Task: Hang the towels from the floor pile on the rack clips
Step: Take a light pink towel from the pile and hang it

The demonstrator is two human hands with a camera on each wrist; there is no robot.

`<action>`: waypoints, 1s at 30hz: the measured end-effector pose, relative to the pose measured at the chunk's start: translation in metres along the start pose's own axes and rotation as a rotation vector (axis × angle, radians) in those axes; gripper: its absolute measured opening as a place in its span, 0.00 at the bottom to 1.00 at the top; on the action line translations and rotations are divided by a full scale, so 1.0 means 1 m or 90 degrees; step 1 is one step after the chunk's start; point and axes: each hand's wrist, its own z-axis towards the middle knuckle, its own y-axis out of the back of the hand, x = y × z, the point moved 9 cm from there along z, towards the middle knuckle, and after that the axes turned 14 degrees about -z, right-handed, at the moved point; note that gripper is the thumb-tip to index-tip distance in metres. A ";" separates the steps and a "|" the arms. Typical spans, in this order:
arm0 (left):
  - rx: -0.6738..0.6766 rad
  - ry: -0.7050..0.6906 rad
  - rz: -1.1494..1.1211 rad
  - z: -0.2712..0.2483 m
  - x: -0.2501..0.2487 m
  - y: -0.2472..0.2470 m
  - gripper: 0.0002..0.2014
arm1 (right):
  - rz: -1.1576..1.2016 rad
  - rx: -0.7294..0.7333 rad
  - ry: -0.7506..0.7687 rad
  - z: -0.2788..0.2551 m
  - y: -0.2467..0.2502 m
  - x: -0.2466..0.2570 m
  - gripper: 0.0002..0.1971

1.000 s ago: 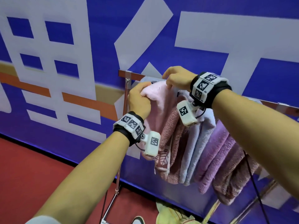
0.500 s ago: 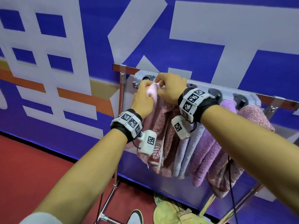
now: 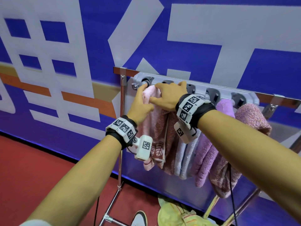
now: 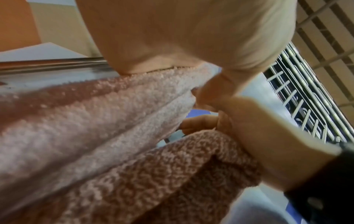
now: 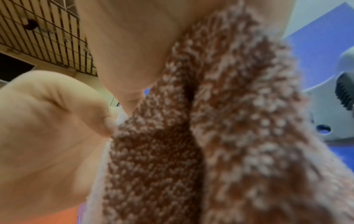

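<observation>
A pale pink towel (image 3: 150,110) hangs at the left end of the grey clip bar (image 3: 200,88), its top just under the leftmost clip (image 3: 146,81). My left hand (image 3: 144,98) holds the towel's left side, one finger reaching up to that clip. From the right, my right hand (image 3: 154,93) pinches the towel's top fold. In the left wrist view the pink towel (image 4: 95,113) runs under my palm. In the right wrist view a brown mottled towel (image 5: 229,121) fills the frame and my thumb (image 5: 67,106) presses a pale towel edge.
Brown-pink (image 3: 165,128), white (image 3: 185,157), purple (image 3: 224,108) and mottled pink (image 3: 254,118) towels hang along the bar to the right. A yellow towel pile (image 3: 175,212) lies on the red floor by the rack's metal legs (image 3: 119,168). A blue and white banner stands behind.
Both hands have lifted the pink towel's bunched top toward the leftmost clip. My left hand's fingers now stretch up to the clip, and the clip bar has come into full view.
</observation>
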 end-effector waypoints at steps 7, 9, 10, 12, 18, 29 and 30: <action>-0.084 -0.014 0.292 -0.005 0.014 0.016 0.02 | 0.048 -0.023 -0.007 -0.013 0.004 -0.005 0.20; -0.086 -0.003 0.280 -0.009 0.014 0.017 0.02 | 0.061 -0.020 -0.009 -0.017 0.004 -0.008 0.21; -0.081 0.003 0.266 -0.010 0.013 0.015 0.04 | 0.066 -0.020 -0.008 -0.019 0.006 -0.009 0.22; -0.085 0.009 0.244 -0.011 0.008 0.013 0.13 | 0.075 -0.017 -0.001 -0.026 0.008 -0.010 0.25; -0.163 -0.118 0.213 -0.022 -0.044 0.012 0.27 | 0.129 -0.047 0.019 -0.055 0.028 -0.022 0.29; -0.005 -0.042 0.438 -0.040 -0.069 -0.084 0.40 | 0.088 -0.025 -0.024 -0.126 0.053 -0.077 0.35; 0.007 -0.035 0.456 -0.045 -0.067 -0.092 0.41 | 0.073 -0.015 -0.027 -0.135 0.052 -0.085 0.36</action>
